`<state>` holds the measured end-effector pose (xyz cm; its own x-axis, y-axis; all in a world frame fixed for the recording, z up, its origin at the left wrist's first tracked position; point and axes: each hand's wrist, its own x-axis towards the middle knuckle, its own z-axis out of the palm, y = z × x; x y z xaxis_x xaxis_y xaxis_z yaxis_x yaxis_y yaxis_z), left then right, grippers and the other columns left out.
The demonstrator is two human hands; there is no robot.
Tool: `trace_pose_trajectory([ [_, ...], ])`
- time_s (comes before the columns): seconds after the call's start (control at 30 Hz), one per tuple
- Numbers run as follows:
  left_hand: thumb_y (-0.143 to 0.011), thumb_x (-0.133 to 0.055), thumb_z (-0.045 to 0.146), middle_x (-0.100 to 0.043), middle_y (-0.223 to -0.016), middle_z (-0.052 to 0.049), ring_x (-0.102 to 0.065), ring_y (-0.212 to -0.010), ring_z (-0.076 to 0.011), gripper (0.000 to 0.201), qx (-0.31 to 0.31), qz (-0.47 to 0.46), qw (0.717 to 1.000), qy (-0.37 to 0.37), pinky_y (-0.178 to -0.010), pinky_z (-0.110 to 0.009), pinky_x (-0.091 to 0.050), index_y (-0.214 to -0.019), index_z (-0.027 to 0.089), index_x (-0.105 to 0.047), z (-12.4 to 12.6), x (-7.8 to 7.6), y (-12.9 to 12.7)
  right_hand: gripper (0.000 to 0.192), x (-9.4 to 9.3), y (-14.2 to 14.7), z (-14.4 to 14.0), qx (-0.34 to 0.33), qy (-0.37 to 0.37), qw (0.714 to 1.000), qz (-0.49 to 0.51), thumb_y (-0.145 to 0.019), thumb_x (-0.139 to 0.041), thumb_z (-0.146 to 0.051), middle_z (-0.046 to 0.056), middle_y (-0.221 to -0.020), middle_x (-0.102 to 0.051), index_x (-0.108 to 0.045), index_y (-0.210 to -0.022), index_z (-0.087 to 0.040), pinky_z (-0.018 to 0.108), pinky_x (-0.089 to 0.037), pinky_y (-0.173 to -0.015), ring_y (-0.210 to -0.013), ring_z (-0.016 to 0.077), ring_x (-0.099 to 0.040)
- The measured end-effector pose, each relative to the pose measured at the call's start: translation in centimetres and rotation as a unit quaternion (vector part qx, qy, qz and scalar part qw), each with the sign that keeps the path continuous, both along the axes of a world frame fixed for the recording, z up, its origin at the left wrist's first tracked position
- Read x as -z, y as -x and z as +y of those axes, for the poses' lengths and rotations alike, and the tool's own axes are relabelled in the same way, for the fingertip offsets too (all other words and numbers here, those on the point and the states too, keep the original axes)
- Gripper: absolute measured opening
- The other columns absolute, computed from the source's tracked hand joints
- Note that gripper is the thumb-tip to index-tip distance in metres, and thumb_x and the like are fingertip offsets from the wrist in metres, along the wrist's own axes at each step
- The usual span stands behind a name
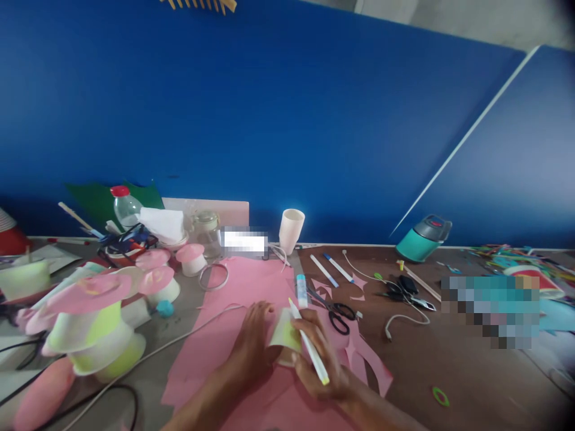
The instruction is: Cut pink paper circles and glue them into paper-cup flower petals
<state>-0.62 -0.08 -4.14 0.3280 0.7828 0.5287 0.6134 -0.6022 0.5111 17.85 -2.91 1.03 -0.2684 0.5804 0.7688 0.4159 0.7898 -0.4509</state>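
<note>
A white paper cup [281, 332], partly tinted yellow, lies on its side over pink paper [265, 278], its open end toward me. My left hand [249, 338] rests against the cup's left side, its fingers closed about it. In my right hand [320, 356] is a white marker with yellow ends [315, 356], held slanted. Its upper end reaches past the cup's right edge; I cannot tell whether it touches the cup. Just beyond my right hand stand a glue stick [301, 290] and black-handled scissors [339, 317].
Pink-topped cup pieces [90, 299] crowd the left, near a clear bottle [126, 206] and a glass jar [206, 230]. A white cup [291, 230] stands at the back. Two markers [324, 270], paper scraps [371, 362], a cable [406, 317] and a teal flask [420, 239] lie rightward.
</note>
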Motion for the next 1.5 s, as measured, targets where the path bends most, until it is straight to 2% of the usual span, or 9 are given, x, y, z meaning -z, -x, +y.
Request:
trace_pose_trajectory([
  [0.17, -0.077, -0.06, 0.026, -0.05, -0.138, -0.024, -0.049, -0.13, -0.0384, 0.076, 0.014, 0.001, 0.999, 0.039, -0.105, -0.06, -0.043, -0.145, 0.014, -0.028, -0.1, 0.2, -0.1, 0.052, 0.2, 0.0, -0.1, -0.02, 0.02, 0.999, -0.034, -0.078, -0.05, -0.005, 0.011, -0.107, -0.053, -0.048, -0.128, -0.02, 0.041, -0.058, -0.079, -0.097, 0.0261, -0.058],
  [0.27, -0.078, -0.061, 0.03, -0.045, -0.145, -0.025, -0.044, -0.135, -0.04, 0.084, 0.004, 0.018, 0.996, 0.089, -0.106, -0.061, -0.041, -0.149, 0.012, -0.021, -0.3, -0.3, -0.1, 0.052, 0.6, 0.1, 0.1, -0.008, 0.027, 0.999, -0.039, -0.079, -0.05, -0.005, 0.012, -0.108, -0.054, -0.047, -0.129, -0.019, 0.04, -0.059, -0.081, -0.099, 0.0262, -0.059],
  [0.37, -0.079, -0.061, 0.031, -0.048, -0.143, -0.025, -0.049, -0.131, -0.0399, 0.082, -0.016, 0.025, 0.993, 0.117, -0.102, -0.058, -0.047, -0.149, 0.013, -0.022, -0.3, -1.2, -0.1, 0.052, 0.8, 0.1, 0.2, 0.005, 0.037, 0.998, -0.04, -0.08, -0.049, -0.005, 0.013, -0.111, -0.054, -0.047, -0.13, -0.019, 0.04, -0.058, -0.084, -0.102, 0.0257, -0.059],
  [0.53, -0.084, -0.06, 0.036, -0.055, -0.13, -0.026, -0.054, -0.122, -0.0445, 0.068, -0.012, 0.029, 0.999, 0.017, -0.096, -0.063, -0.049, -0.142, 0.011, -0.036, -0.4, -2.4, -0.2, 0.055, 0.7, 0.1, 0.4, 0.025, 0.067, 0.997, -0.031, -0.079, -0.047, -0.004, 0.012, -0.112, -0.056, -0.045, -0.132, -0.021, 0.04, -0.058, -0.086, -0.106, 0.0256, -0.059],
  [0.6, -0.084, -0.061, 0.037, -0.055, -0.127, -0.026, -0.055, -0.119, -0.0429, 0.068, -0.016, 0.023, 1.0, 0.002, -0.093, -0.061, -0.05, -0.141, 0.01, -0.037, -0.5, -2.6, -0.2, 0.054, 0.6, 0.1, 0.4, 0.027, 0.061, 0.998, -0.008, -0.081, -0.048, -0.006, 0.012, -0.112, -0.057, -0.045, -0.133, -0.021, 0.041, -0.058, -0.085, -0.104, 0.0257, -0.06],
  [0.8, -0.084, -0.057, 0.02, -0.052, -0.123, -0.019, -0.055, -0.11, -0.0325, 0.066, 0.012, 0.0, 0.999, -0.033, -0.094, -0.054, -0.051, -0.143, 0.014, -0.027, -0.4, -2.2, -0.3, 0.031, 0.1, 0.1, -0.4, 0.025, 0.071, 0.991, 0.108, -0.096, -0.043, -0.018, 0.004, -0.09, -0.062, -0.054, -0.124, -0.026, 0.037, -0.058, -0.073, -0.08, 0.0216, -0.063],
  [0.93, -0.082, -0.055, 0.014, -0.05, -0.122, -0.02, -0.052, -0.108, -0.0335, 0.072, 0.029, 0.01, 0.996, -0.079, -0.093, -0.056, -0.049, -0.146, 0.012, -0.02, -0.3, -2.2, -0.5, 0.027, 0.1, 0.3, -0.8, -0.006, 0.097, 0.991, 0.095, -0.101, -0.04, -0.03, 0.007, -0.094, -0.065, -0.058, -0.12, -0.03, 0.043, -0.059, -0.072, -0.084, 0.025, -0.065],
  [1.13, -0.086, -0.055, 0.019, -0.051, -0.122, -0.021, -0.051, -0.116, -0.037, 0.072, 0.023, 0.033, 0.995, -0.088, -0.1, -0.062, -0.043, -0.147, 0.012, -0.018, -0.5, -2.4, -0.6, 0.028, 1.0, 0.4, -0.6, 0.007, 0.142, 0.983, 0.117, -0.102, -0.036, -0.032, 0.01, -0.094, -0.066, -0.059, -0.119, -0.031, 0.047, -0.059, -0.071, -0.085, 0.0257, -0.064],
  [1.5, -0.087, -0.055, 0.025, -0.053, -0.122, -0.021, -0.054, -0.115, -0.0375, 0.072, 0.019, 0.054, 0.996, -0.075, -0.102, -0.064, -0.04, -0.148, 0.014, -0.018, -0.8, -2.9, -0.6, 0.025, 0.8, 0.6, -0.7, 0.022, 0.115, 0.987, 0.107, -0.101, -0.041, -0.025, 0.007, -0.094, -0.066, -0.059, -0.117, -0.028, 0.041, -0.058, -0.073, -0.086, 0.0233, -0.065],
])
